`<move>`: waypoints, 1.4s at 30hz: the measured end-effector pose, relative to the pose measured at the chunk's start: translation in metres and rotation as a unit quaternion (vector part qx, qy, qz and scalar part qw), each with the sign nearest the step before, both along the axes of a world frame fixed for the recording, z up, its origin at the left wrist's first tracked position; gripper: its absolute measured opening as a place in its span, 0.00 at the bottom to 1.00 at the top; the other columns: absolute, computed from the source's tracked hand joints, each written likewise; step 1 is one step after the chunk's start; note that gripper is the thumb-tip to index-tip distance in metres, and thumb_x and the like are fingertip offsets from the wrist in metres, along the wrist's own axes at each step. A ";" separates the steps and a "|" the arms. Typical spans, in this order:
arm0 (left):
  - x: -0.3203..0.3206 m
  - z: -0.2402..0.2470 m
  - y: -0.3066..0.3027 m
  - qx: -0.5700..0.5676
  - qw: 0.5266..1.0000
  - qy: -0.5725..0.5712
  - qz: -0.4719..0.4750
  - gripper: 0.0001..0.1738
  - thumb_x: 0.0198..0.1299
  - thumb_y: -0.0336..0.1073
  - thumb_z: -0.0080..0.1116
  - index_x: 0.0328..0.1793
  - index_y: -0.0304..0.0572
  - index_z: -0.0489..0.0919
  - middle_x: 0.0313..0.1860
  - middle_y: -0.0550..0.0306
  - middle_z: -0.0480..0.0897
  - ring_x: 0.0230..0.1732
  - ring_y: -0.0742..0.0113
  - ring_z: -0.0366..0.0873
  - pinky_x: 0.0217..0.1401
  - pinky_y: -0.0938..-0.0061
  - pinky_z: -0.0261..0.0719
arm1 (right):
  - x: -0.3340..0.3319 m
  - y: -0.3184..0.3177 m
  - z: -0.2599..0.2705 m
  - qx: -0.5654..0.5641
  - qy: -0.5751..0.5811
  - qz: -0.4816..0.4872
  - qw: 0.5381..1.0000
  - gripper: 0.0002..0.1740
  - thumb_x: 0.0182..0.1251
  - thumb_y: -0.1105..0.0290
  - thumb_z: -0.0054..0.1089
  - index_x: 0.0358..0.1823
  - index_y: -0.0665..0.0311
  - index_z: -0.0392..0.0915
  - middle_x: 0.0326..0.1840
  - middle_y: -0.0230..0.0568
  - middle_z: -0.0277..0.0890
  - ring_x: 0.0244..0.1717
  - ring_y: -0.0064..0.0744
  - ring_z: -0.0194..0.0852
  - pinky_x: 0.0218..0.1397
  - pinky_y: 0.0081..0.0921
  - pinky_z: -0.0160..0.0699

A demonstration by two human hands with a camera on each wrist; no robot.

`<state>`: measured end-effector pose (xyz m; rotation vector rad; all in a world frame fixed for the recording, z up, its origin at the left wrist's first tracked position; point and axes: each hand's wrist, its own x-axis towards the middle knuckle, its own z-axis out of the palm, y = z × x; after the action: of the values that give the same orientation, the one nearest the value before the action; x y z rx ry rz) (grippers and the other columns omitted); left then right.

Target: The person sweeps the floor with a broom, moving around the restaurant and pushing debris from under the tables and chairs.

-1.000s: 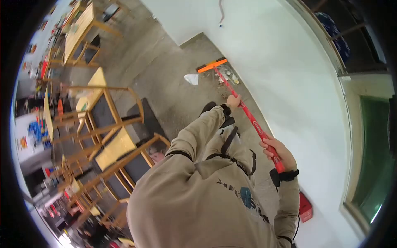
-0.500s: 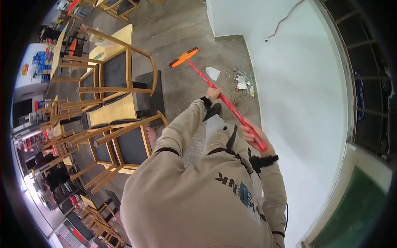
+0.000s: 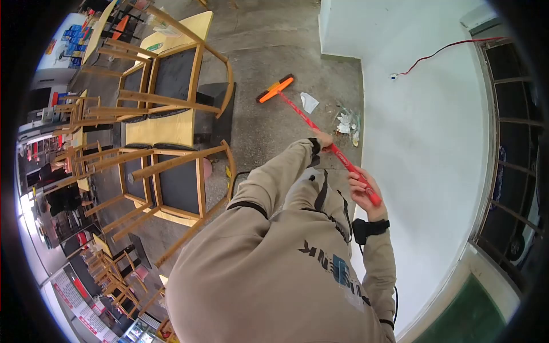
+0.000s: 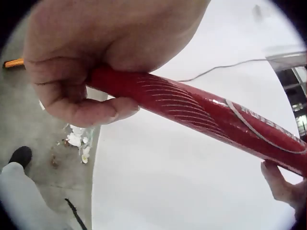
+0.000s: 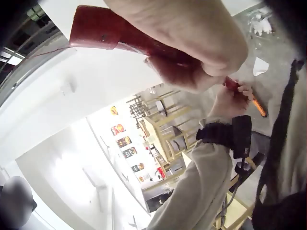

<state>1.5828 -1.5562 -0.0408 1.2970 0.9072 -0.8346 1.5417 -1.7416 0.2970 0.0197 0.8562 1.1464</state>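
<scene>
Head view: nearest, the right hand (image 3: 363, 191) has its fingers curled tight round the top end of the red broom handle (image 3: 343, 160). Farther down, the left hand (image 3: 323, 139) wraps the shaft too. The orange broom head (image 3: 275, 90) is down at the concrete floor (image 3: 269, 46), near litter (image 3: 345, 122) beside the white wall (image 3: 423, 126).

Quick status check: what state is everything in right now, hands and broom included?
Broom: handle tilted, head down at floor.
Left hand: grips the handle's middle.
Right hand: grips the handle's top end.
Litter pile: loose against the wall, apart from broom head.
Chairs: upturned on tables.
</scene>
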 end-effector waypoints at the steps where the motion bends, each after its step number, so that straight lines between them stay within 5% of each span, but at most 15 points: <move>1: -0.001 -0.015 -0.020 0.000 1.000 0.002 -0.005 0.14 0.59 0.38 0.41 0.30 0.39 0.75 0.18 0.53 0.74 0.15 0.64 0.72 0.16 0.67 0.71 | -0.003 -0.016 0.002 0.000 0.000 -0.013 1.000 0.10 0.73 0.67 0.42 0.35 0.66 0.61 0.26 0.33 0.60 0.15 0.19 0.56 0.17 0.16 0.61; 5: -0.032 -0.006 -0.095 -0.063 0.997 0.014 -0.048 0.20 0.59 0.48 0.40 0.21 0.44 0.73 0.14 0.59 0.72 0.12 0.67 0.67 0.16 0.67 0.71 | -0.034 -0.094 0.029 0.011 0.058 -0.080 0.995 0.13 0.73 0.65 0.44 0.37 0.70 0.60 0.28 0.36 0.59 0.16 0.21 0.58 0.16 0.18 0.64; 9: -0.068 0.104 -0.201 -0.102 0.981 -0.107 -0.129 0.24 0.61 0.49 0.36 0.23 0.40 0.74 0.14 0.57 0.72 0.11 0.65 0.68 0.15 0.68 0.71 | -0.084 -0.183 0.065 -0.018 0.056 -0.129 0.990 0.17 0.74 0.63 0.43 0.45 0.73 0.57 0.29 0.37 0.58 0.16 0.21 0.56 0.13 0.17 0.65; 13: -0.098 0.144 -0.272 -0.107 0.987 -0.106 -0.063 0.24 0.61 0.48 0.38 0.23 0.36 0.73 0.13 0.54 0.72 0.09 0.63 0.68 0.13 0.68 0.71 | -0.124 -0.256 0.064 -0.036 -0.048 -0.092 0.994 0.16 0.75 0.63 0.42 0.47 0.72 0.57 0.30 0.35 0.57 0.17 0.20 0.56 0.13 0.13 0.66; 16: -0.107 0.164 -0.289 -0.073 0.987 -0.103 -0.098 0.24 0.60 0.46 0.39 0.21 0.35 0.73 0.14 0.53 0.74 0.09 0.63 0.69 0.12 0.70 0.71 | -0.139 -0.270 0.083 -0.119 -0.200 0.037 0.972 0.11 0.75 0.65 0.43 0.45 0.66 0.61 0.29 0.29 0.57 0.18 0.13 0.54 0.12 0.10 0.62; 19: -0.122 0.214 -0.273 -0.056 0.982 -0.163 -0.076 0.20 0.59 0.40 0.44 0.44 0.24 0.68 0.15 0.52 0.74 0.10 0.64 0.71 0.12 0.72 0.72 | -0.152 -0.262 0.101 -0.180 -0.276 0.113 0.938 0.16 0.74 0.66 0.44 0.60 0.59 0.61 0.28 0.26 0.58 0.18 0.11 0.54 0.13 0.08 0.59; 23: -0.136 0.221 -0.264 0.035 0.976 -0.215 -0.025 0.20 0.60 0.42 0.39 0.31 0.32 0.76 0.16 0.51 0.76 0.12 0.64 0.73 0.13 0.69 0.74 | -0.156 -0.255 0.097 -0.138 -0.318 0.144 0.927 0.22 0.74 0.66 0.43 0.67 0.52 0.57 0.29 0.26 0.60 0.18 0.11 0.57 0.14 0.08 0.60; 27: -0.156 0.237 -0.232 0.019 0.943 -0.319 0.096 0.16 0.60 0.38 0.42 0.48 0.33 0.68 0.19 0.51 0.75 0.13 0.64 0.73 0.10 0.70 0.69 | -0.165 -0.230 0.123 -0.140 -0.362 0.122 0.914 0.24 0.72 0.66 0.45 0.68 0.51 0.57 0.31 0.26 0.61 0.18 0.13 0.60 0.16 0.09 0.63; 31: -0.183 0.273 -0.198 0.042 0.946 -0.286 0.146 0.11 0.61 0.39 0.44 0.43 0.40 0.69 0.18 0.58 0.72 0.14 0.70 0.70 0.15 0.75 0.66 | -0.160 -0.206 0.142 -0.082 -0.528 0.211 0.818 0.24 0.71 0.56 0.43 0.64 0.58 0.60 0.23 0.29 0.63 0.11 0.21 0.60 0.15 0.17 0.67; 32: -0.198 0.289 -0.189 0.038 0.946 -0.290 0.142 0.12 0.62 0.41 0.44 0.42 0.40 0.69 0.18 0.58 0.72 0.14 0.71 0.70 0.15 0.75 0.66 | -0.164 -0.194 0.153 -0.113 -0.564 0.234 0.784 0.23 0.71 0.50 0.38 0.53 0.61 0.65 0.16 0.31 0.61 0.08 0.24 0.59 0.14 0.20 0.67; 36: -0.255 0.328 -0.163 0.069 0.933 -0.309 0.172 0.15 0.64 0.44 0.41 0.38 0.40 0.70 0.18 0.59 0.72 0.15 0.71 0.69 0.15 0.75 0.66 | -0.172 -0.159 0.172 -0.007 -0.664 0.249 0.705 0.24 0.73 0.48 0.29 0.37 0.62 0.66 0.09 0.31 0.56 0.07 0.26 0.58 0.14 0.20 0.66; 39: -0.316 0.338 -0.145 0.069 0.922 -0.313 0.218 0.17 0.65 0.46 0.39 0.37 0.41 0.71 0.18 0.61 0.71 0.15 0.73 0.67 0.16 0.76 0.64 | -0.194 -0.122 0.180 0.085 -0.639 0.308 0.700 0.25 0.75 0.49 0.26 0.37 0.63 0.65 0.07 0.32 0.55 0.05 0.26 0.56 0.13 0.20 0.66; 42: -0.392 0.347 -0.131 0.064 0.928 -0.286 0.230 0.19 0.66 0.49 0.38 0.34 0.43 0.72 0.18 0.63 0.69 0.14 0.74 0.63 0.16 0.77 0.61 | -0.240 -0.086 0.188 0.129 -0.654 0.370 0.648 0.28 0.75 0.47 0.24 0.36 0.63 0.65 0.06 0.33 0.55 0.05 0.25 0.54 0.12 0.20 0.61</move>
<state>1.1906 -1.6874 0.3061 1.2663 0.7478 -0.0144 1.3021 -1.8279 0.4854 -0.9123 -0.7188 1.6001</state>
